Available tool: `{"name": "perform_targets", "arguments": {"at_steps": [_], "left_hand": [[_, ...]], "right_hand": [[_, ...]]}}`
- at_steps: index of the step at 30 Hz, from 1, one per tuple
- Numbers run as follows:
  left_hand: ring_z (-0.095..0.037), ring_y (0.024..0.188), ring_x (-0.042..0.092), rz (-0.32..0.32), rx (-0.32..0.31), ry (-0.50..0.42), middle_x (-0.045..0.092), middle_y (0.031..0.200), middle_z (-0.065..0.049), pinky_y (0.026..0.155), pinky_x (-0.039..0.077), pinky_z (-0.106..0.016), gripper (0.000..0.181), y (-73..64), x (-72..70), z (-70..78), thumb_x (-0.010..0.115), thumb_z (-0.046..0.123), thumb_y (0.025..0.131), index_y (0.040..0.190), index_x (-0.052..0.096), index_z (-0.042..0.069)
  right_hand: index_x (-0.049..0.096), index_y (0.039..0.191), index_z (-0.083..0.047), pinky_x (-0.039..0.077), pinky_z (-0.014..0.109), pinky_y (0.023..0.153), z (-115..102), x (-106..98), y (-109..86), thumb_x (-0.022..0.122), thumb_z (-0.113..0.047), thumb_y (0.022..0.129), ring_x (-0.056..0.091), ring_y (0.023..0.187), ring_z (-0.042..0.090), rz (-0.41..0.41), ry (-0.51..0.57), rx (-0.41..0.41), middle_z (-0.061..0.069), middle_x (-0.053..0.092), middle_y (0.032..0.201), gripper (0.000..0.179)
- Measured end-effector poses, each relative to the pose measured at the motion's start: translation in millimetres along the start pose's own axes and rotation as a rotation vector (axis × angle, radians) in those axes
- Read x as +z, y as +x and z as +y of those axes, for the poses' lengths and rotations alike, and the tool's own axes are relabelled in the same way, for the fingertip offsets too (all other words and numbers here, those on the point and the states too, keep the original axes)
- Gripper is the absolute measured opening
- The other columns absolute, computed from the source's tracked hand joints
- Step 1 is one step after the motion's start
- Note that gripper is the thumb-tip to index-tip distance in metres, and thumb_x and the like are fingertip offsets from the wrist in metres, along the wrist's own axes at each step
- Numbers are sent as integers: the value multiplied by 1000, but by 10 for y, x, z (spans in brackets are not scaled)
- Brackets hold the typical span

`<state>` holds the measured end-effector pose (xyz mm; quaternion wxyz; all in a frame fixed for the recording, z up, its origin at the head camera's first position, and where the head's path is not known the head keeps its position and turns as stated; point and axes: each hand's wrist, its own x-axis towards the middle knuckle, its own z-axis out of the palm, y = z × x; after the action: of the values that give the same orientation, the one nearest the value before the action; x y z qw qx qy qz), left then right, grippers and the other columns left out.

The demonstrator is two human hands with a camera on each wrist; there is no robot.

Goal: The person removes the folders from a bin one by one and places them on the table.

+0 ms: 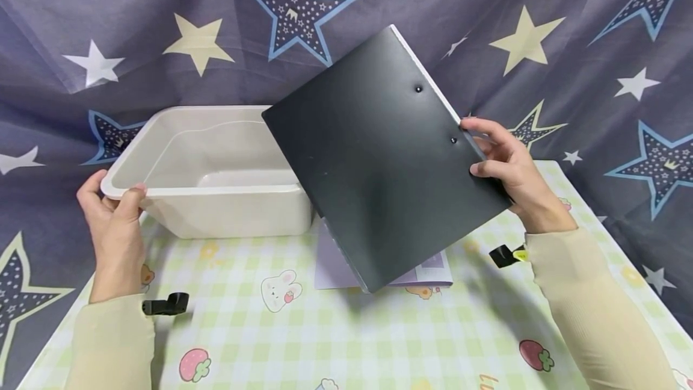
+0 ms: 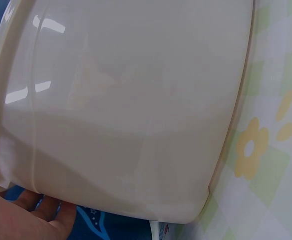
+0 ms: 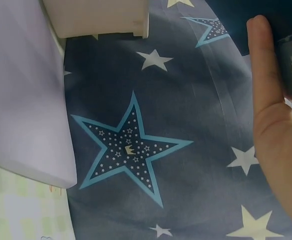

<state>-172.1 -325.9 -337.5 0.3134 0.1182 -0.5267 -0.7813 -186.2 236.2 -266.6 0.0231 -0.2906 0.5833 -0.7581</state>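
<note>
A whitish plastic basin (image 1: 233, 212) stands on the table at the left. My left hand (image 1: 116, 221) grips its near left corner, thumb over the rim and fingers outside; the left wrist view shows those fingers (image 2: 46, 210) beside the basin wall. My right hand (image 1: 514, 173) holds a black file folder (image 1: 373, 161) by its right edge, tilted in the air. Two rivets show on the folder's cover, and pale paper edges along its upper right side. It hides the basin's right end. Partly covered below it, a light purple booklet (image 1: 338, 263) lies on the table.
A green-and-white checked cloth (image 1: 233, 330) with cartoon prints covers the table. Behind it hangs a dark curtain (image 1: 357, 11) with stars. Small black camera mounts (image 1: 168, 304) sit at both wrists.
</note>
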Motion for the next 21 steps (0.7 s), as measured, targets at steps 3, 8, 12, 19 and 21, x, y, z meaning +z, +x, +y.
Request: {"name": "perform_targets", "arguments": {"at_steps": [3, 8, 12, 19, 21], "left_hand": [[-21, 108, 52, 1, 0, 0, 53, 125, -13, 79, 45, -21, 60, -5, -2, -1, 60, -7, 82, 132, 37, 18], [-21, 108, 53, -3, 4, -7, 53, 125, -14, 79, 45, -21, 59, -7, -7, 1, 59, -8, 82, 131, 38, 17], [-21, 107, 53, -6, 9, -6, 53, 124, -14, 79, 45, -21, 59, -3, -9, 5, 58, -8, 82, 131, 37, 17], [-22, 108, 53, -4, -1, -6, 53, 124, -14, 79, 45, -21, 59, 8, -8, 5, 58, -9, 82, 131, 37, 17], [-22, 108, 53, -4, -1, -10, 53, 124, -14, 79, 45, -22, 59, 9, -8, 3, 58, -9, 82, 131, 37, 17]], "right_hand": [[47, 135, -3, 55, 32, 58, 1, -31, -44, 36, 29, 73, 69, 80, 23, 17, -6, -1, 15, 66, 108, 71], [47, 136, -3, 55, 31, 59, -2, -89, -127, 35, 30, 73, 68, 81, 23, 31, 9, 4, 15, 66, 108, 72], [45, 137, -3, 55, 32, 59, -9, -137, -192, 33, 30, 73, 68, 82, 23, 51, 2, 4, 15, 65, 110, 73], [42, 138, -1, 56, 32, 60, -17, -217, -300, 31, 30, 73, 68, 84, 23, 83, 20, -7, 14, 64, 111, 73], [41, 139, 0, 56, 32, 60, -22, -240, -334, 30, 31, 73, 68, 85, 23, 98, 14, -12, 14, 64, 112, 73]]}}
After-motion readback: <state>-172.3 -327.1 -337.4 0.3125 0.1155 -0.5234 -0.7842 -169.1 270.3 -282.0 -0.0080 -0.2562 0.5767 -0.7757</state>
